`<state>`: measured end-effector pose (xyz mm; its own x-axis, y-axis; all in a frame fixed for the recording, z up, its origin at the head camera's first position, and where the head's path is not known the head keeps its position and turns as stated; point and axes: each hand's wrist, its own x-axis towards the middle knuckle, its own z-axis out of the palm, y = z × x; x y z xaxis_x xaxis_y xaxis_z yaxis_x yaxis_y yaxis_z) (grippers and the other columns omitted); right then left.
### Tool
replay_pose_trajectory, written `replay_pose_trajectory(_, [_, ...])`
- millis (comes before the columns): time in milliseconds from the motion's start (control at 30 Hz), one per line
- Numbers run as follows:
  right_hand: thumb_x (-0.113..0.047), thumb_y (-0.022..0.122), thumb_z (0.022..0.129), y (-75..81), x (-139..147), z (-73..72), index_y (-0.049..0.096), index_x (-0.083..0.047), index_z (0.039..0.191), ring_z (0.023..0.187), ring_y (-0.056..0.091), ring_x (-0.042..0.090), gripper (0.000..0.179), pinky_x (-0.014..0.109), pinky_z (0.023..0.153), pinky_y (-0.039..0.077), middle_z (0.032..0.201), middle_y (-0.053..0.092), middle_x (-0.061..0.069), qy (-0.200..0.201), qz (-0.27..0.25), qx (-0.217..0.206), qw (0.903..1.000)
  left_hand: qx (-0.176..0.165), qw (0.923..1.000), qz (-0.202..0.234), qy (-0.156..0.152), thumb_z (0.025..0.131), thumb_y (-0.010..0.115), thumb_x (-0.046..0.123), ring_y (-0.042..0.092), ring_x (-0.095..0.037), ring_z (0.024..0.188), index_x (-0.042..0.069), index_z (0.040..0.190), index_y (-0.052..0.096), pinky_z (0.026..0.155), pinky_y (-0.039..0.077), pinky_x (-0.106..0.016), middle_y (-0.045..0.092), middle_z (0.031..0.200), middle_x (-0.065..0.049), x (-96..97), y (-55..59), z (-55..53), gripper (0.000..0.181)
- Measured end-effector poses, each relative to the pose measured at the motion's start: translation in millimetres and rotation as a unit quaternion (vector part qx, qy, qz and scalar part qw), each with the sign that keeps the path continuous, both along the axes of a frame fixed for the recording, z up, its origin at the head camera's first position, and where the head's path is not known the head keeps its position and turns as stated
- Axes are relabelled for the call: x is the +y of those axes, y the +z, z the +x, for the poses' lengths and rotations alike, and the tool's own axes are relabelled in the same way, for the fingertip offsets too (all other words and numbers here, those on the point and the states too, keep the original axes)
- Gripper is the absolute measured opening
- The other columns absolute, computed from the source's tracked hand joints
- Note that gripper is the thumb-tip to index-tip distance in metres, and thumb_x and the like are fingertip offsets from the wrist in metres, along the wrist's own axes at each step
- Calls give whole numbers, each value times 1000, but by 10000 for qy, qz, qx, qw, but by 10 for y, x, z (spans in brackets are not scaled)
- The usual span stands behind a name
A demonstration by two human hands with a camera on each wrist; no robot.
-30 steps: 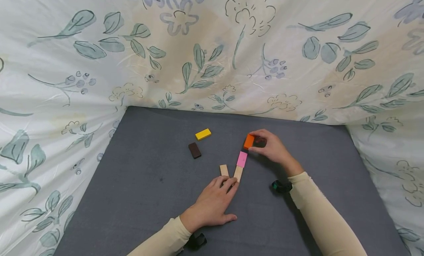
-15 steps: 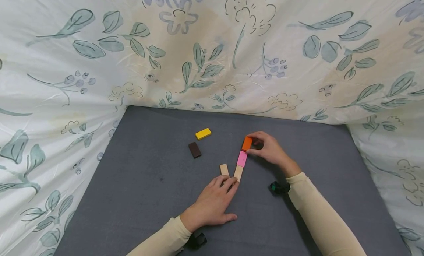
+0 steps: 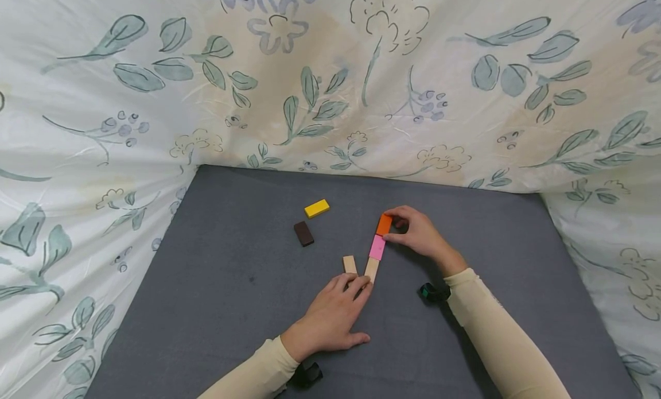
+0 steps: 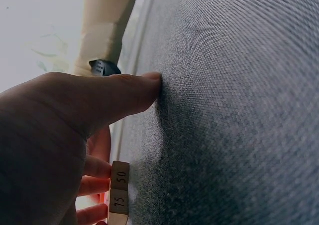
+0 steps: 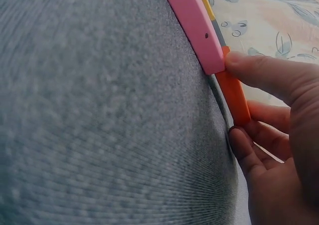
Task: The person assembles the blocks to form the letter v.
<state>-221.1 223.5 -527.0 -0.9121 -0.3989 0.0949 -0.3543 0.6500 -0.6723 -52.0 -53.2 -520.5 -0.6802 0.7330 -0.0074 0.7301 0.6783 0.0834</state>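
Observation:
My right hand (image 3: 419, 233) pinches an orange block (image 3: 384, 224) between thumb and fingertips, at the far end of a slanting row. Below it lies a pink block (image 3: 377, 248), then a plain wooden block (image 3: 372, 267). In the right wrist view, the orange block (image 5: 233, 100) stands end to end with the pink one. My left hand (image 3: 330, 318) is spread low, its fingertips on the near end of the row. Just left of that row is another wooden block (image 3: 349, 264), partly behind the fingers. The left wrist view shows a wooden block marked 50 (image 4: 120, 175) by the fingers.
A yellow block (image 3: 317, 208) and a dark brown block (image 3: 303, 234) lie to the left of the row, further back on the grey cloth-covered table (image 3: 232, 307). A flowered white curtain (image 3: 330, 100) hangs behind the table and along both sides.
My right hand has moved the orange block slightly left, bringing it in line against the pink block's far end. My left hand has stayed in place.

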Motion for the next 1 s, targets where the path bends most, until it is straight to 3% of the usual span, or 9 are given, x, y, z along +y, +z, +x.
replay_pose_trajectory(1000, [-29, 93, 91, -31, -12, 14, 69, -4, 146, 108, 66, 31, 65, 55, 98, 56, 139, 67, 14, 17, 25, -188, 9998, 62, 10000, 57, 1, 89, 74, 77, 42, -27, 145, 12, 163, 49, 123, 37, -45, 43, 164, -6, -6, 10, 0, 102])
